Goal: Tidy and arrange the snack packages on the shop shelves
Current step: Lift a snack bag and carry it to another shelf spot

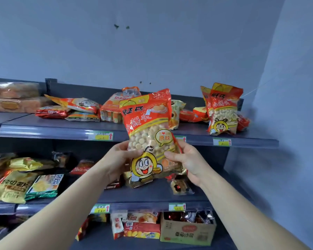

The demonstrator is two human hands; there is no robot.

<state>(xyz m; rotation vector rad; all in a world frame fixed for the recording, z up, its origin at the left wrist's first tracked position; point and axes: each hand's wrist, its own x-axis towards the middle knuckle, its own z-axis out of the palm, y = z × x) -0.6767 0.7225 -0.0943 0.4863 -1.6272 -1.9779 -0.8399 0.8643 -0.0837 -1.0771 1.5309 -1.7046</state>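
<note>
**Snack bag held up before the shelves**

Both hands hold one red-and-yellow bag (148,127) upright in the air, in front of the top shelf (43,126) edge. Left hand (119,157) grips the bag's lower left side, thumb on the front, fingers behind. Right hand (186,160) grips the lower right side the same way. The bag's bottom hangs over the middle shelf (152,193). Two matching bags (222,109) stand at the top shelf's right end. Mixed packs (70,109) lie flat further left. A box (188,230) sits below the middle shelf.
</note>
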